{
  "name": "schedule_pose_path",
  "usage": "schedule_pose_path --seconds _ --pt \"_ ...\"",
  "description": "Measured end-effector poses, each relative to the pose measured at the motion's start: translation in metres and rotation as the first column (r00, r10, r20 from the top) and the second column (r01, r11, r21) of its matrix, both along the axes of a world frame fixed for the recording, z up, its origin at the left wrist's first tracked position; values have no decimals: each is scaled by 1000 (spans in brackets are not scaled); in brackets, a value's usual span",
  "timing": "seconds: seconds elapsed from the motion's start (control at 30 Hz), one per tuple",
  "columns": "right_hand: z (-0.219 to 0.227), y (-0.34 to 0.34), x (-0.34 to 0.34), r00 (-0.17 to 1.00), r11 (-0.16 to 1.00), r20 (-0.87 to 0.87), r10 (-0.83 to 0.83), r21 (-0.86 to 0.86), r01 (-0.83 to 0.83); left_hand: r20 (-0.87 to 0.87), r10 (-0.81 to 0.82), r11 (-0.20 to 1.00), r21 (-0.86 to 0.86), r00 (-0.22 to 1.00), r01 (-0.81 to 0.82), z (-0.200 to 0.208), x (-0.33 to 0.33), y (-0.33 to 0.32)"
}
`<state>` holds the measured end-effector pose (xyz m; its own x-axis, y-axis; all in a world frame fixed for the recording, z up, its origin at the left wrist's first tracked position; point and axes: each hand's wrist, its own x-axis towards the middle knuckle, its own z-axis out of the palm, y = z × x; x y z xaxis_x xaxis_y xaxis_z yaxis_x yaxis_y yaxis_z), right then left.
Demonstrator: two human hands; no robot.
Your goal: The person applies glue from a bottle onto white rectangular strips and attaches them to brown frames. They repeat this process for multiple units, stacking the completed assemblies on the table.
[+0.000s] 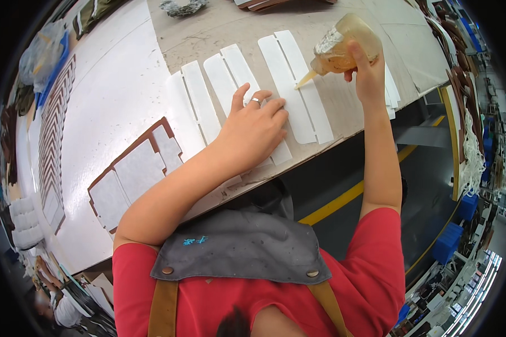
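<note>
In my right hand is a clear glue bottle with amber liquid inside, tilted so its yellow nozzle points down at a white slotted panel. The nozzle tip is at or just above that panel's surface; I cannot tell which. My left hand lies with fingers spread on the white panel to its left, a ring on one finger. Another white panel lies farther left. All these pieces rest on the worktable, each with a narrow slit along its length.
A brown-edged piece with white backing lies near the table's front edge. A long row of overlapping brown-and-white pieces runs along the left. More white sheets lie beyond my right wrist. Brown pieces and a crumpled grey lump sit at the back.
</note>
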<state>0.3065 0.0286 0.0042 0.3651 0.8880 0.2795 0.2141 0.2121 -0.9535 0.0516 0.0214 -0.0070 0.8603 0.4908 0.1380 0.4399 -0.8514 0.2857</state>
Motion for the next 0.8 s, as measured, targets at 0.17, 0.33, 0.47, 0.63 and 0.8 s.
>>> schedule_pose_path --seconds 0.17,0.33,0.47,0.63,0.8 --pt "0 -33 -1 998 999 -67 -14 -43 11 -12 -3 1000 10 1000 3 1 1 0" --pt "-5 -67 -1 989 997 -147 -26 -72 15 -29 3 1000 18 1000 -2 1 2 0" --pt "-9 -68 5 941 1000 -337 -19 11 25 -45 -3 1000 22 999 4 3 4 1" --pt "10 -6 -1 977 971 -211 -13 230 63 -36 -2 1000 14 999 3 1 4 2" --pt "3 63 3 999 972 -13 38 233 -34 -36 3 1000 11 999 -2 3 3 1"
